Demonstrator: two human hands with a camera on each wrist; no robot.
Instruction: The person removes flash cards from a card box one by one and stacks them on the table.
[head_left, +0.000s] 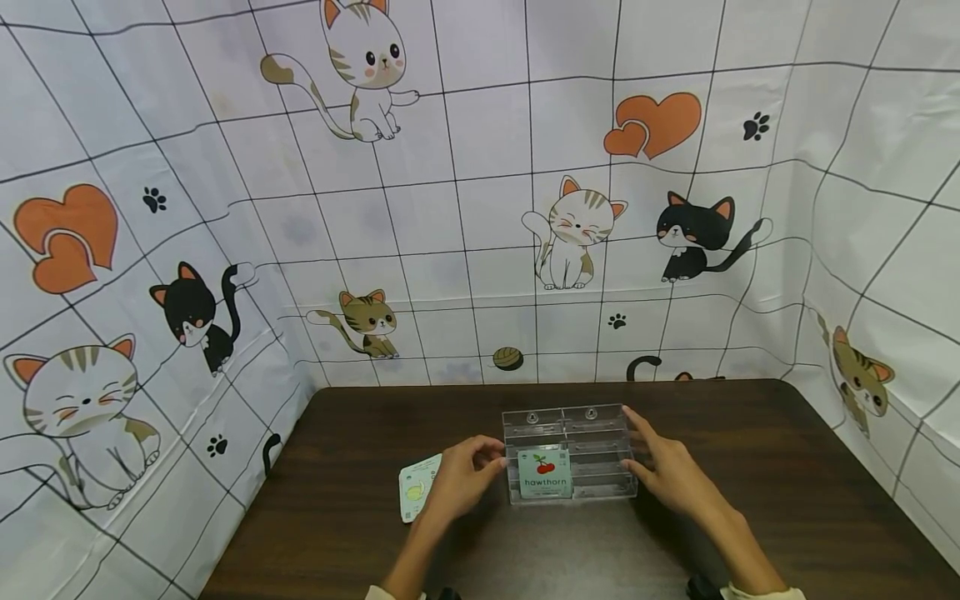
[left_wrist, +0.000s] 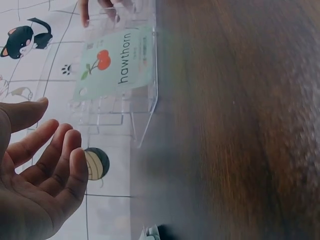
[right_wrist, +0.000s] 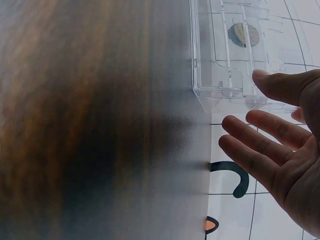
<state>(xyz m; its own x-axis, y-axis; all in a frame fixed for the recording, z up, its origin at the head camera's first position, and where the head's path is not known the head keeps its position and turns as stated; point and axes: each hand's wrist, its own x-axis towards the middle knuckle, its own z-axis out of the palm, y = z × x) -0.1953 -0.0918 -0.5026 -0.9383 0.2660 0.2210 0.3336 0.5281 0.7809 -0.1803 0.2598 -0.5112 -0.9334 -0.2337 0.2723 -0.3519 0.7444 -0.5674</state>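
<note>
A clear plastic tiered card stand stands on the table between my two hands. Its lower left compartment holds a pale green card with red fruit and the word "hawthorn". My left hand is at the stand's left side; in the left wrist view its fingers are loosely bent around nothing. At the opposite side is my right hand, thumb close to the stand's edge and fingers extended in the right wrist view. Whether either hand touches the plastic I cannot tell. Several pale green cards lie partly behind my left hand.
The dark brown wooden table has its far edge against a white sheet printed with cats, hearts and paw marks. This sheet also hangs along the left and right sides.
</note>
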